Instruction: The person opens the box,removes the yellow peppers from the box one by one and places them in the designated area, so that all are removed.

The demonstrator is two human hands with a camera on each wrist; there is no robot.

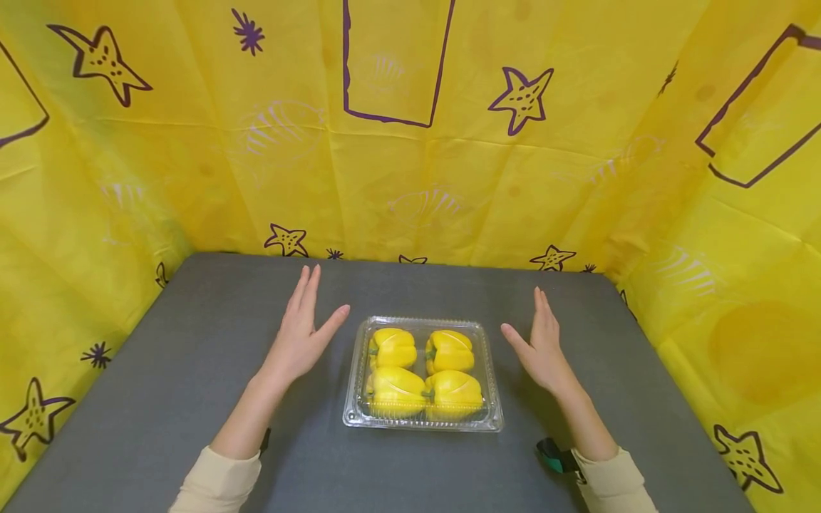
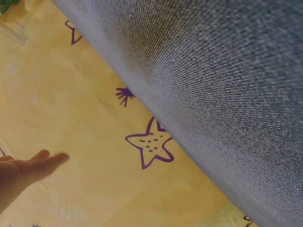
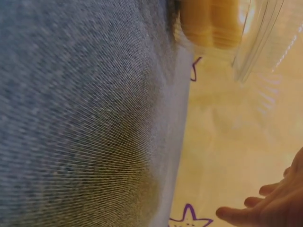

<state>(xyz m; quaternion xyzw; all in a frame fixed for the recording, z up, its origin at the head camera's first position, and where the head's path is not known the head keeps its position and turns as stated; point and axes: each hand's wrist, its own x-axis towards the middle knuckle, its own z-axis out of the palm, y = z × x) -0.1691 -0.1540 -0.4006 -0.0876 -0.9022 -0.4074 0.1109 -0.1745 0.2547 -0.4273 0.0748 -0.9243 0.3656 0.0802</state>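
Observation:
In the head view a clear plastic box [image 1: 423, 425] sits on the grey table, its lid over several yellow bell peppers [image 1: 398, 390] laid in two rows. My left hand [image 1: 300, 343] is held to the left of the box, fingers straight and thumb spread toward it. On the other side my right hand [image 1: 544, 349] mirrors it, thumb apart and fingers extended. Both palms face inward and neither touches the box. Part of the box [image 3: 255, 42] with a pepper [image 3: 213, 21] shows at the top of the right wrist view.
The grey table [image 1: 160, 399] reaches back to a yellow curtain [image 1: 410, 164] printed with starfish and fish, which also hangs along both sides. A dark strap [image 1: 555, 456] with a green patch is at the right wrist, by the cream sleeve [image 1: 612, 481].

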